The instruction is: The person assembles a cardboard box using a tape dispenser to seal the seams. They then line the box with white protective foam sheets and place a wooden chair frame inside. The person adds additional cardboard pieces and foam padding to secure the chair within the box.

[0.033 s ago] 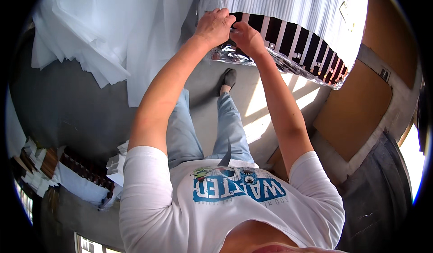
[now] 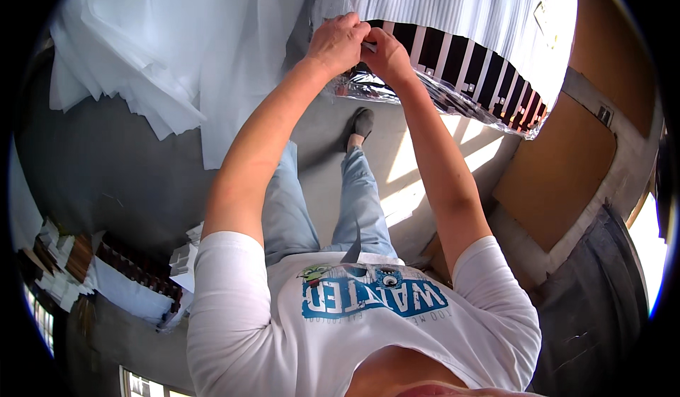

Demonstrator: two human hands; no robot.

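My left hand (image 2: 336, 43) is closed, its fingertips bent at the near left corner of a large bundle wrapped in clear plastic film (image 2: 368, 88). Close against it, my right hand (image 2: 387, 57) is pinched shut, thumb and forefinger meeting the left fingers. A small greyish bit shows between the two hands, too small to name. White ribbed sheets (image 2: 439, 4) cover the bundle's top. Below them shows a row of dark strips (image 2: 459, 64) with pale gaps and small metal fittings. Crinkled film hangs along the bundle's lower edge.
Large white foam-like sheets (image 2: 152, 50) hang at the left, beside the bundle. Brown boards (image 2: 559, 177) lean at the right, near a dark cover (image 2: 595, 305). Stacked strips and white pieces (image 2: 131, 284) lie at lower left. Sunlight stripes the grey floor (image 2: 319, 128).
My right hand has shifted slightly left, closer to my left hand. My left hand stays almost in place at the bundle's corner.
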